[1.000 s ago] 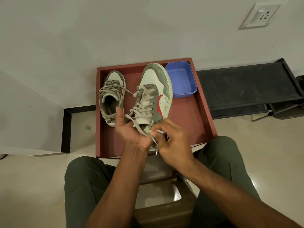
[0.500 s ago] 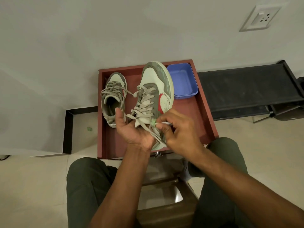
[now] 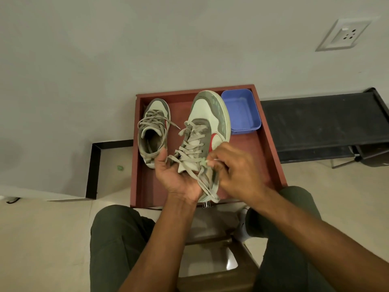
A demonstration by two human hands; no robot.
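a: where is the shoe right now?
b: the raised shoe [image 3: 208, 116] is above the middle of the red tray [image 3: 271, 148]. its toe points to the tray's far edge, its heel is over the near edge, and it is lifted off the tray floor.
a: what holds it?
b: the left hand [image 3: 179, 178], palm up beneath the heel. the thumb stands up along the shoe's side. the other fingers run under the sole, mostly hidden, and the shoe sits gripped in the palm.
a: and the other hand?
b: the right hand [image 3: 235, 173] is over the near right part of the tray. its fingers are curled tight and the fingertips pinch the lace [image 3: 205, 184] beside the shoe's top eyelets. the loose stretch of lace runs down across the left palm toward the tray's near edge.
a: anything else in the tray?
b: the second shoe [image 3: 154, 131] lies flat in the far left part, laced, opening up, with one lace end trailing toward the middle. a blue tub [image 3: 242, 110] sits in the far right corner, just beside the raised shoe's toe. whether those two touch, i cannot tell.
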